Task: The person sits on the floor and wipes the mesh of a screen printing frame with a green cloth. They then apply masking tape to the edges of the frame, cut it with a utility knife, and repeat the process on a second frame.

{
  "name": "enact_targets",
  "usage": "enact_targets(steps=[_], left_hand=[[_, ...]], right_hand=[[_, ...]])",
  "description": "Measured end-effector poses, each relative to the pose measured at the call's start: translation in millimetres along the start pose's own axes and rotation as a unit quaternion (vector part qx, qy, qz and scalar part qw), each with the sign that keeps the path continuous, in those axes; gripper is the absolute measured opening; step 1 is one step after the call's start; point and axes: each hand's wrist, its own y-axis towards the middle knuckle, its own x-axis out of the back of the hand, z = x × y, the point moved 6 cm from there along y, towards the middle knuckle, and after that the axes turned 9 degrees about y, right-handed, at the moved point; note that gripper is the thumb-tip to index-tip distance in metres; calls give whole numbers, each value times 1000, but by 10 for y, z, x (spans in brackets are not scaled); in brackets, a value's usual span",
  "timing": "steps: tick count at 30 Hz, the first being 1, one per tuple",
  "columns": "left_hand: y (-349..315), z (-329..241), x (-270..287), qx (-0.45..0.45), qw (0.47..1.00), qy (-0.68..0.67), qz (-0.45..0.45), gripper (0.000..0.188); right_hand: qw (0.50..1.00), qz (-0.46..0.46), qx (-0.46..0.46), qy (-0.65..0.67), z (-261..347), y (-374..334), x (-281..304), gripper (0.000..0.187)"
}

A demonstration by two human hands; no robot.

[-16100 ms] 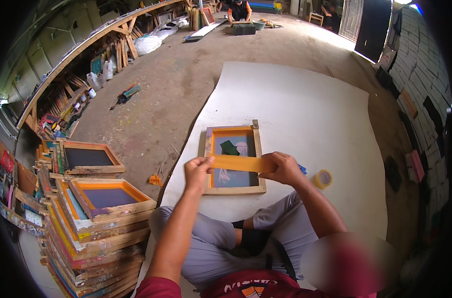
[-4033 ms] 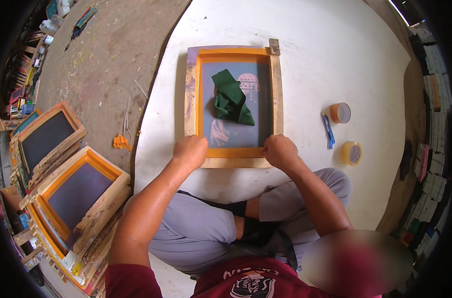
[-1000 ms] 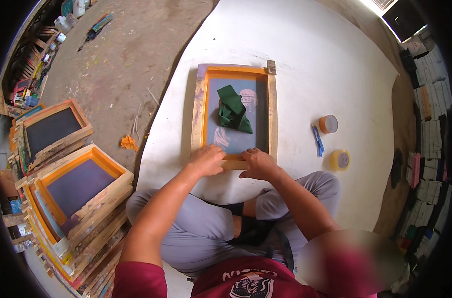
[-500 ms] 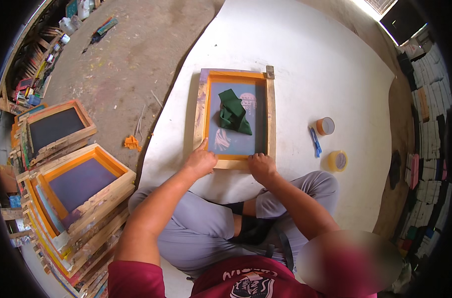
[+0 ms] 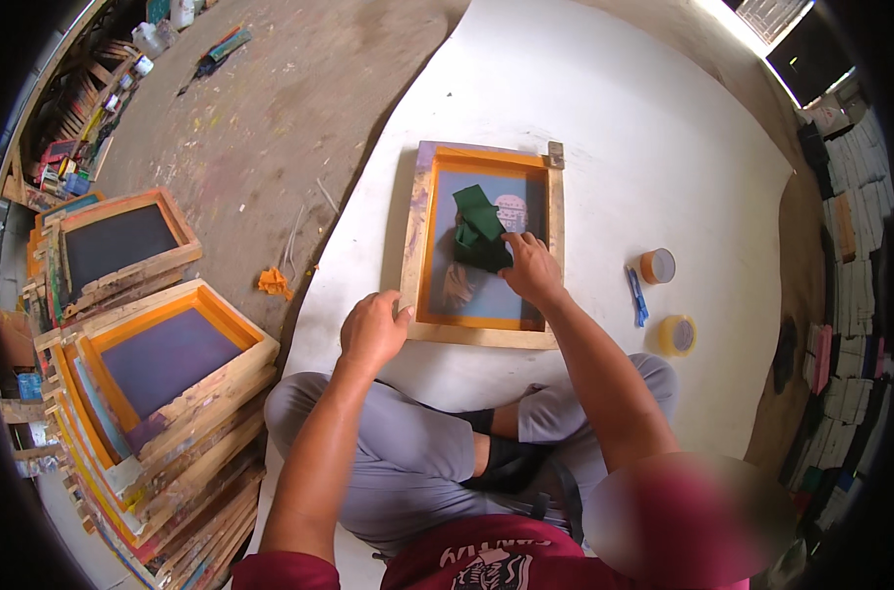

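A wooden screen-printing frame point(image 5: 415, 231) lies on the white sheet in front of me, with orange inner edges and a bluish mesh point(image 5: 452, 182) bearing pale printed shapes. A crumpled dark green cloth point(image 5: 478, 221) rests on the mesh. My right hand point(image 5: 533, 270) reaches over the frame, thumb and fingers closed around the cloth's right edge. At the frame's lower left corner is my left hand point(image 5: 373, 332), fingers curled and thumb against the wood. Its fingertips are partly hidden.
Right of the frame lie a brown tape roll point(image 5: 657, 265), a blue cutter knife point(image 5: 637, 297) and a yellowish tape roll point(image 5: 677, 335). Stacked wooden screens point(image 5: 172, 344) stand at the left, near an orange scrap point(image 5: 274, 283). A small block point(image 5: 556, 155) sits on the frame's far right corner.
My right hand has left the frame's near edge and moved up to the green cloth. My left hand has shifted outward along the lower left corner. The view has shifted slightly.
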Motion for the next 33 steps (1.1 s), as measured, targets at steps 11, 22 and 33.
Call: enact_targets(steps=[11, 22, 33], left_hand=[[289, 320, -626, 61, 983, 33, 168, 39], [295, 271, -592, 72, 985, 43, 149, 32], [250, 250, -577, 47, 982, 28, 182, 34]], right_hand=[[997, 55, -34, 30, 106, -474, -371, 15], [972, 224, 70, 10, 971, -649, -1028, 27], [979, 11, 186, -87, 444, -67, -694, 11]])
